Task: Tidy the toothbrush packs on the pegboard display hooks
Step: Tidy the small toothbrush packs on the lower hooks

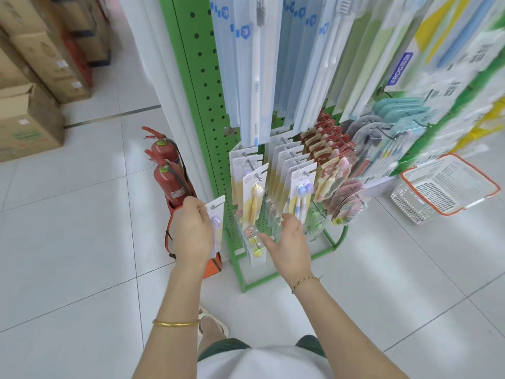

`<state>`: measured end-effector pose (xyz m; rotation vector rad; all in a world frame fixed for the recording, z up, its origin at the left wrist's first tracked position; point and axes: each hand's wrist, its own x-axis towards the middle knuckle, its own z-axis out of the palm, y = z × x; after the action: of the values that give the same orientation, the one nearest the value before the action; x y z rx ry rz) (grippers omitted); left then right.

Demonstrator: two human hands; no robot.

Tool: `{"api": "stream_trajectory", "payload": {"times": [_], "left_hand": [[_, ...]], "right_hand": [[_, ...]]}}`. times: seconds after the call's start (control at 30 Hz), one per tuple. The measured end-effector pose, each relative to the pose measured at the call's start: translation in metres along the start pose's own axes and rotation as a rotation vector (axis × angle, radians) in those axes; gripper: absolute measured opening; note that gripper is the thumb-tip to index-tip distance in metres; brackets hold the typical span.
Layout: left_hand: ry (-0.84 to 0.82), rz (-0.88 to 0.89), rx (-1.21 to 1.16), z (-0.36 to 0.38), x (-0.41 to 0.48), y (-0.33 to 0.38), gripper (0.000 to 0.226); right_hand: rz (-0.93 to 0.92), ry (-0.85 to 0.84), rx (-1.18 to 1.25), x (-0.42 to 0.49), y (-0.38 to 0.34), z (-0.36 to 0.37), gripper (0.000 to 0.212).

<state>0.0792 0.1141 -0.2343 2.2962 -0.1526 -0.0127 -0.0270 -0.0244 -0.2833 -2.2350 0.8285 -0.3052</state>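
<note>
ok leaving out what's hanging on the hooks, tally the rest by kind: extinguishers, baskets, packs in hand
extinguishers: 2
basket: 1
pack, gripped in the left hand: 1
total: 4

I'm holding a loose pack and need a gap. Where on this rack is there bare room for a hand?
Above the loose pack, bare pegboard runs down the left edge, between the white pillar and the blue packs. Lower hooks are crowded: yellow packs, purple packs and red packs overlap.
</note>
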Motion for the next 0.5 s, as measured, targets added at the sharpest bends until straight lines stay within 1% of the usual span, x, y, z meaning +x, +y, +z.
{"api": "stream_trajectory", "payload": {"times": [0.1,0.17,0.27,0.33,0.37,0.5], "left_hand": [[-0.080,-0.026,-0.039,0.003,-0.020,0.005,0.014],[-0.117,-0.016,-0.122,0.007,-0.029,0.009,0.014],[-0.202,-0.063,-0.277,0.011,-0.042,0.025,0.020],[-0.237,-0.079,-0.387,0.014,-0.051,0.040,0.015],[-0.247,-0.071,-0.441,0.015,-0.056,0.049,0.011],[-0.254,-0.044,-0.564,0.033,-0.066,0.077,0.010]], "right_hand": [[0.017,-0.078,0.074,-0.002,0.006,-0.009,0.057],[0.017,-0.116,0.164,-0.005,0.011,-0.017,0.046],[-0.002,-0.195,0.263,-0.010,0.019,-0.034,0.029],[-0.001,-0.261,0.358,-0.014,0.025,-0.047,0.017],[0.002,-0.277,0.392,-0.017,0.028,-0.055,0.016],[-0.013,-0.262,0.498,-0.030,0.034,-0.093,0.029]]}}
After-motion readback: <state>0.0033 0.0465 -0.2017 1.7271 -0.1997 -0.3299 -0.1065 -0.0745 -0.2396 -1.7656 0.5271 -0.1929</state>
